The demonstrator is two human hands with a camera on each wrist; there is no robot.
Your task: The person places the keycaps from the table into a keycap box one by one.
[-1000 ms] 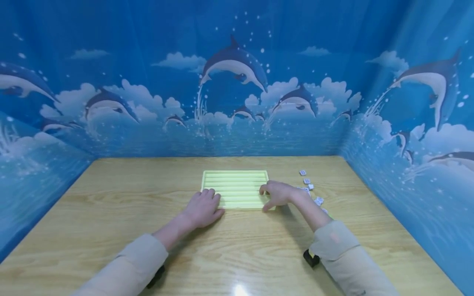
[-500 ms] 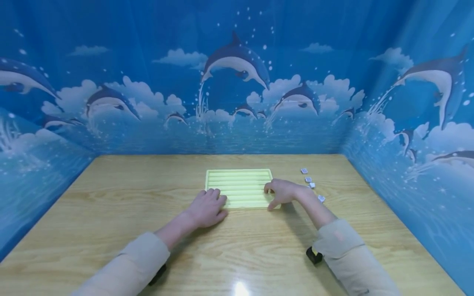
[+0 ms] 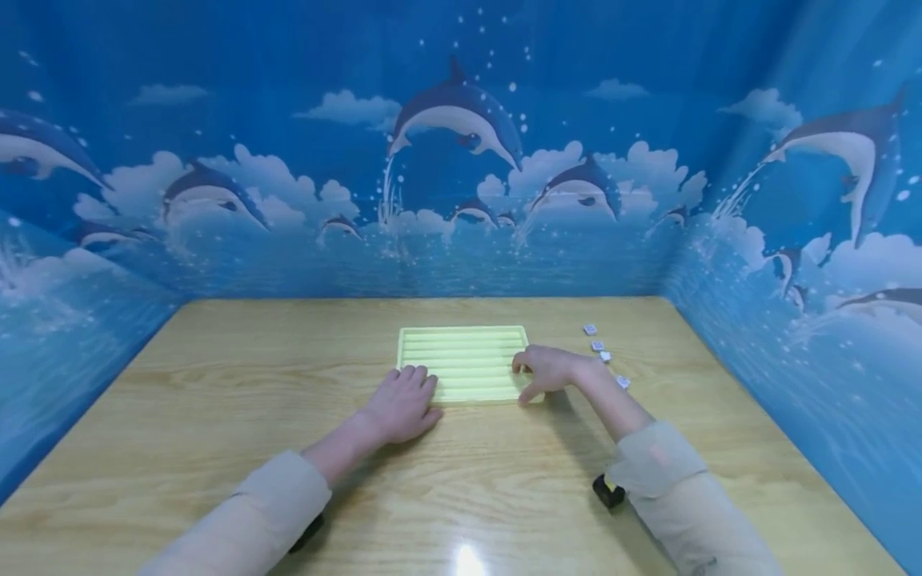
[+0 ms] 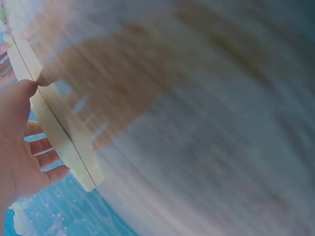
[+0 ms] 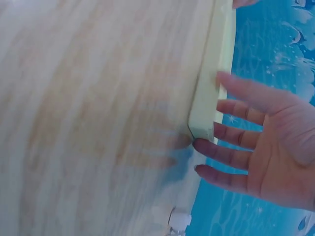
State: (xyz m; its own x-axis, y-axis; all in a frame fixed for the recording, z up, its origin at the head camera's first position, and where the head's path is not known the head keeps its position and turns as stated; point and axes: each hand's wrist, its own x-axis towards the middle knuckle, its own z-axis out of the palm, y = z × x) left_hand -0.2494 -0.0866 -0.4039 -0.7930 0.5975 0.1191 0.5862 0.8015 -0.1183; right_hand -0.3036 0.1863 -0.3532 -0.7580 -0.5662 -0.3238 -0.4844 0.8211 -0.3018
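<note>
A pale yellow-green tray (image 3: 464,360) with ridged rows running across it lies flat on the table; nothing lies in the rows I can see. My left hand (image 3: 402,406) holds its near left corner. In the left wrist view the thumb touches the tray's near wall (image 4: 59,132), with the fingers of the left hand (image 4: 17,147) around the side. My right hand (image 3: 551,370) holds the near right corner. The right wrist view shows the right hand (image 5: 275,147) with its thumb on the tray's near wall (image 5: 204,105) and its fingers spread along the end.
Several small white tiles with purplish marks, among them a tile (image 3: 590,330) and another tile (image 3: 623,382), lie right of the tray; the right forearm may hide more. A blue dolphin-print curtain (image 3: 324,264) encloses the wooden table (image 3: 461,496) at the back and sides.
The tray has shifted slightly to the right with both hands on it, mostly in the first half second. Some tiles have become hidden behind the right forearm. The head view has shifted slightly.
</note>
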